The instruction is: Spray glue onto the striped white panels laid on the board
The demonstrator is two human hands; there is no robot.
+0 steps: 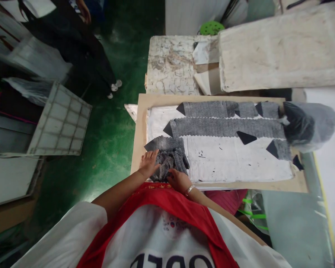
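A loose, crumpled pile of dark grey fabric pieces (170, 163) lies at the near left corner of the white-covered board (217, 160). My left hand (150, 164) rests on the left side of this pile, fingers stretched out and apart. At the pile's near right edge, my right hand (180, 181) has its thumb and fingers curled together on a grey piece; the fingertips are partly hidden. Just beyond the pile lies a flat grey piece with a black pointed end (162, 143). Two long rows of overlapping grey ribbed pieces (226, 127) run across the board behind it.
A black triangular piece (246, 137) lies loose on the board. At the right end sits a clear plastic bag (309, 124) with dark contents. A pale slab (281, 48) stands behind. To the left are green floor (108, 137), a grid-sided crate (60, 119) and a person in dark clothes (80, 44).
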